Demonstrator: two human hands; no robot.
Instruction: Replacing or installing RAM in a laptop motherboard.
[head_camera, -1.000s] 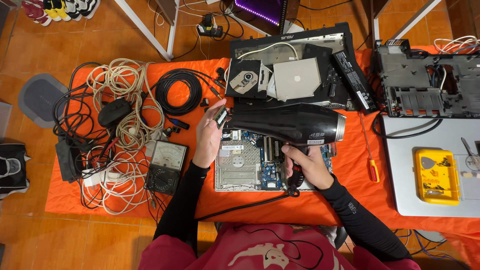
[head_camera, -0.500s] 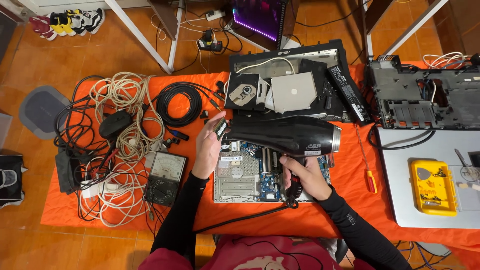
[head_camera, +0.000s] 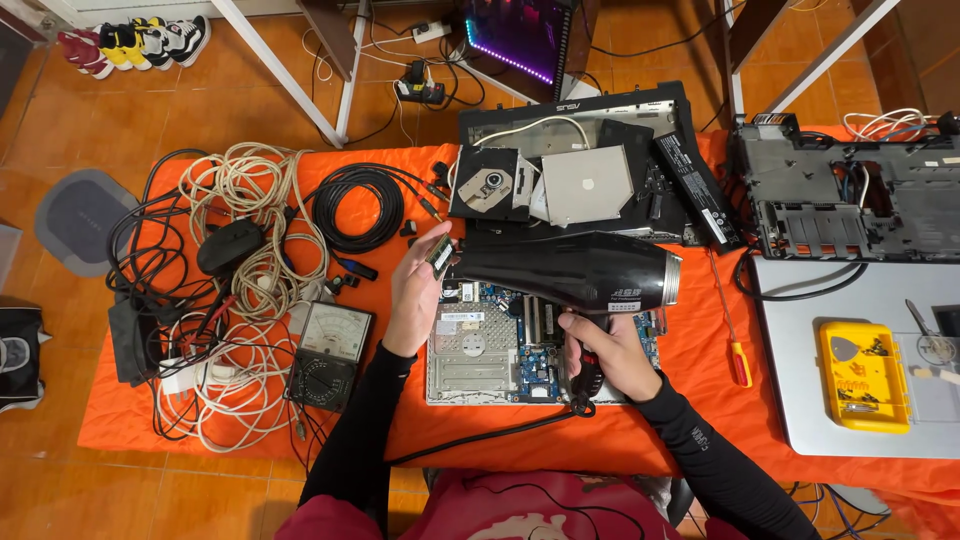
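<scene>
Hair dryer (head_camera: 570, 270) in right hand (head_camera: 600, 350)

We noted both arms in black sleeves reaching forward from the body, forearms angled inward toward each other. Our left hand (head_camera: 418, 290) was raised with the palm turned right, thumb and fingertips pinched together at its top. Our right hand (head_camera: 600, 355) sat lower, fingers curled in a closed fist-grip, wrist bent slightly left.
</scene>
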